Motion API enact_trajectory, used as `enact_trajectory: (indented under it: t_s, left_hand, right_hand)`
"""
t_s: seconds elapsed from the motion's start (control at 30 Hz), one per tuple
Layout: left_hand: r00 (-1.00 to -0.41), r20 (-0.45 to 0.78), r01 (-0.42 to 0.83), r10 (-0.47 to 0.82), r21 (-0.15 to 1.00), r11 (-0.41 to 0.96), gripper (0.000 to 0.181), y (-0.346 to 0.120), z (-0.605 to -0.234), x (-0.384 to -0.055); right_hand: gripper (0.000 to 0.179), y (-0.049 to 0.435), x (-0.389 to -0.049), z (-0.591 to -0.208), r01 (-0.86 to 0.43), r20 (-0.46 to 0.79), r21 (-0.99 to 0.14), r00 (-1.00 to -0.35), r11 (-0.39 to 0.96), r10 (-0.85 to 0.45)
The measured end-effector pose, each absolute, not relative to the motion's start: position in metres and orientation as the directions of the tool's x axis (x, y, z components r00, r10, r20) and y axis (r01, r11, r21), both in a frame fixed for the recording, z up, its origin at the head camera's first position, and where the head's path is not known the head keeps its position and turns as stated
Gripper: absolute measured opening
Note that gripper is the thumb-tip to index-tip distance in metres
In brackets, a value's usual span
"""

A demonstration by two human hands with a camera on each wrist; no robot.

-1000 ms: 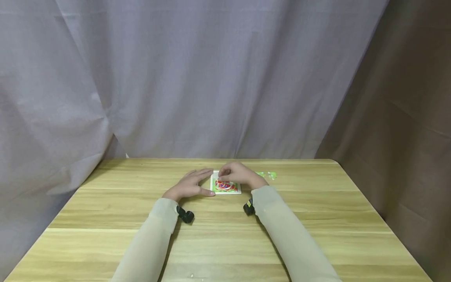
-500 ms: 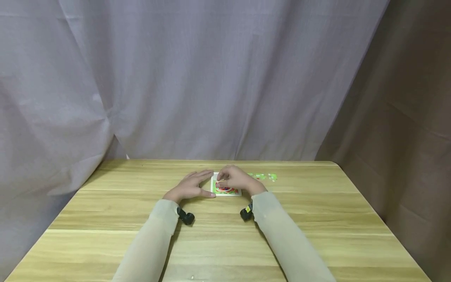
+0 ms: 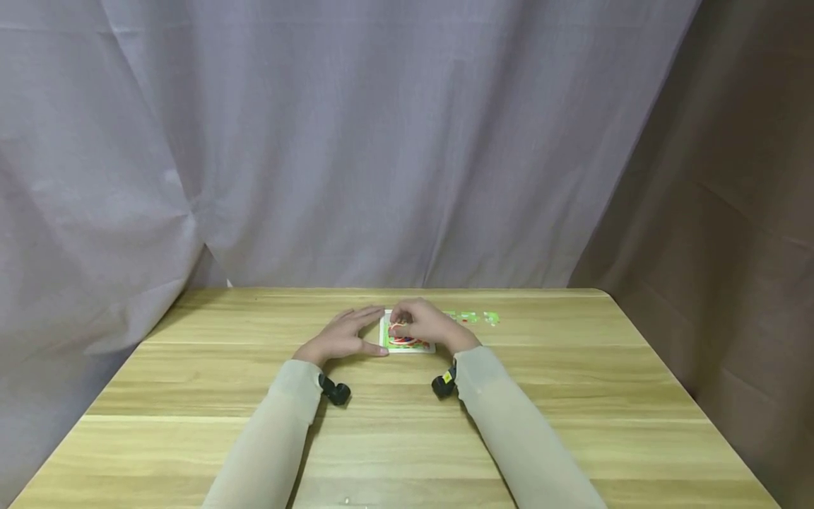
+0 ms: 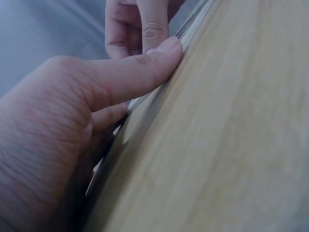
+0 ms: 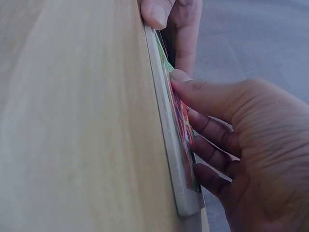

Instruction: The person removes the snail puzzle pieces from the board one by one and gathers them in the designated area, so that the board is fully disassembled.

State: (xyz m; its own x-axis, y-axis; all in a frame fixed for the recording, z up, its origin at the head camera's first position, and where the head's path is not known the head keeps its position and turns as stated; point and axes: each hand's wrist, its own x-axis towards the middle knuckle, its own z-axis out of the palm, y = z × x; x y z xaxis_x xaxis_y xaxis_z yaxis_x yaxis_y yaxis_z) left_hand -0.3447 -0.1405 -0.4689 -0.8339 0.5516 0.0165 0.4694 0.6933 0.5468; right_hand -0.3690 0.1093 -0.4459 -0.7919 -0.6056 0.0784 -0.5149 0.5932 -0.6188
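A small white-framed jigsaw puzzle [image 3: 407,350] with a red, green and white picture lies near the table's far edge. My left hand [image 3: 343,336] spans its left side with straight fingers, the thumb at the near-left corner and the fingertips by the far-left corner. Over the picture, my right hand [image 3: 427,324] has curled fingers, its thumb and fingertips pinching a puzzle piece close to the surface. In the right wrist view, the right thumb [image 5: 207,94] meets the picture beside a green bit near its left part. The right hand covers much of the picture's upper right.
Several loose green puzzle pieces [image 3: 469,317] lie on the wooden table [image 3: 394,438] to the right of the puzzle. A grey curtain [image 3: 381,141] hangs behind the far edge, and a darker brown curtain [image 3: 731,247] hangs at the right.
My right hand has shifted slightly left and lower over the picture, showing more of the loose pieces beyond it. The left hand stays in place at the frame.
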Motion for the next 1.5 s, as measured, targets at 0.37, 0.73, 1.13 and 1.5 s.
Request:
enact_trajectory:
  t_s: [0.37, 0.73, 1.13, 1.5]
  left_hand:
    - [-0.837, 0.004, 0.459, 0.548, 0.551, 0.697, 0.103, -0.1397, -0.4692, -0.3435]
    - [-0.84, -0.014, 0.447, 0.542, 0.548, 0.708, 0.103, -0.1397, -0.4678, -0.3425]
    - [-0.838, 0.003, 0.461, 0.545, 0.538, 0.706, 0.103, -0.1386, -0.4628, -0.3454]
    - [-0.837, 0.006, 0.462, 0.547, 0.543, 0.701, 0.103, -0.1394, -0.465, -0.3429]
  right_hand:
    - [0.022, 0.1111, -0.3706, -0.4504, -0.579, 0.134, -0.573, -0.764, 0.58, -0.631]
    - [0.029, 0.112, -0.3684, -0.448, -0.592, 0.146, -0.552, -0.762, 0.587, -0.631]
    - [0.015, 0.1125, -0.3685, -0.4433, -0.551, 0.119, -0.618, -0.771, 0.561, -0.626]
    - [0.012, 0.1134, -0.3656, -0.4436, -0.521, 0.104, -0.632, -0.791, 0.574, -0.603]
